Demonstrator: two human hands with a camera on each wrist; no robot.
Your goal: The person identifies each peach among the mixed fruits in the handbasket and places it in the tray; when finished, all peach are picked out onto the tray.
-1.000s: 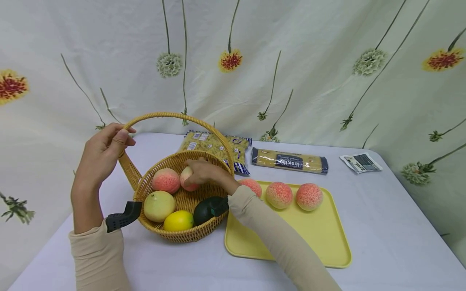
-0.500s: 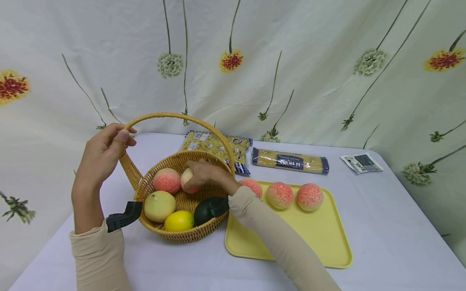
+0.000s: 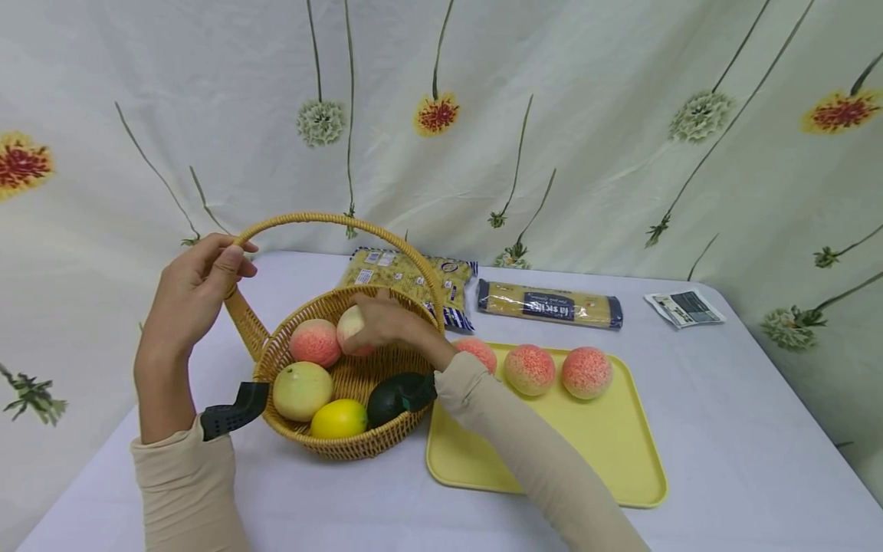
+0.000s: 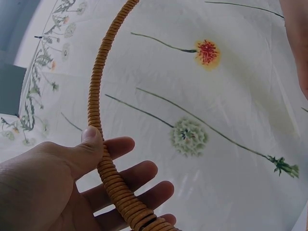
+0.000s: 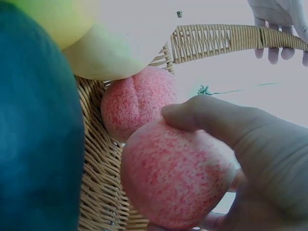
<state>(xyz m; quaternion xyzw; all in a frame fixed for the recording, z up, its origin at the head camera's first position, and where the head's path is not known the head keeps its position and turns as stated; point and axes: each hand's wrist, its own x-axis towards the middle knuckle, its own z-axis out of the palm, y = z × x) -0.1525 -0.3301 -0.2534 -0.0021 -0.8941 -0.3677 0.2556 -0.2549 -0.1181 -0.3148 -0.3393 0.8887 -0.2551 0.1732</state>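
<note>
Head view shows the left hand (image 3: 189, 295) with fingers loosely curled on the handle (image 3: 331, 218) of the wicker basket (image 3: 324, 448); inside, at the far side, the right hand (image 3: 386, 322) grips one peach (image 3: 349, 330) beside a second peach (image 3: 315, 343).

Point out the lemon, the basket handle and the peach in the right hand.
Lemon (image 3: 339, 419): head view, middle of its yellow side.
Basket handle (image 4: 94, 94): left wrist view, bare upper stretch.
Held peach (image 5: 173, 175): right wrist view, middle of its speckled pink side.
</note>
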